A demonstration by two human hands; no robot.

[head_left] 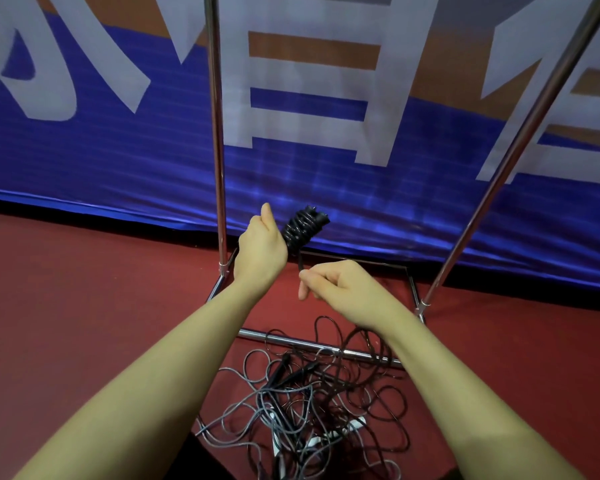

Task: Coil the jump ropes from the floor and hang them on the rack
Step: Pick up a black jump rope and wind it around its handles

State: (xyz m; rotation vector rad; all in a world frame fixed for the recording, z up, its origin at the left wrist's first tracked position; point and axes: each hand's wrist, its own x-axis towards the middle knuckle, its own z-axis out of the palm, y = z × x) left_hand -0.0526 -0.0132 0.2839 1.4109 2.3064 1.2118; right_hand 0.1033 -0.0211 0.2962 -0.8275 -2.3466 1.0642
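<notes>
Your left hand (pixel 262 245) gripped a coiled black jump rope (pixel 303 227) above the rack (pixel 219 140) base, your right hand (pixel 340 284) pinched its loose end, while more ropes (pixel 312 407) lay tangled on the floor (pixel 84 306).

The rack (pixel 218 140) is made of metal tubes, polished and shiny, with bright reflections along the two poles and the low bar near the floor. The coiled rope (pixel 303 227) looks like black plastic, glossy, with small light spots on its turns. The loose ropes (pixel 312 403) on the floor are thin cords, smooth, some black and some grey, with a slight shine. The floor (pixel 84 306) is dark red and matt, even in texture. The banner (pixel 118 150) behind seems a cloth, blue with a soft sheen and light wrinkles.
</notes>
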